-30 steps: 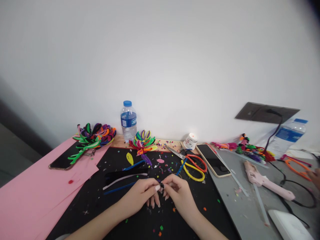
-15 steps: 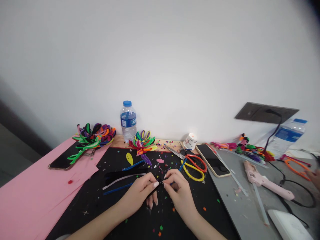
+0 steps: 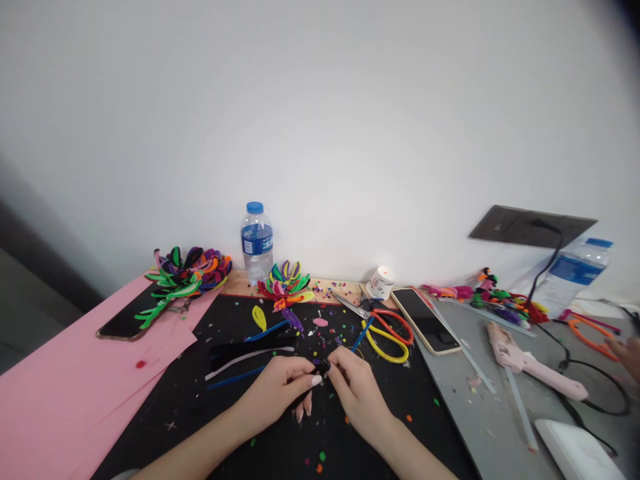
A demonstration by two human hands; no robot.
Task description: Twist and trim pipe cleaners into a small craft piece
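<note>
left hand (image 3: 280, 387), right hand (image 3: 359, 388): fingertips pinching black strip (image 3: 323, 367); strip partly hidden; co-worker's hand (image 3: 628, 353) cropped

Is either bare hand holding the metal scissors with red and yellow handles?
No, the scissors lie beyond the left hand and right hand, touching neither.

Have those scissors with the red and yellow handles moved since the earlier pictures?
No. Judged against the black mat, the scissors have not shifted either way; they lie just left of the cream-edged smartphone.
</note>
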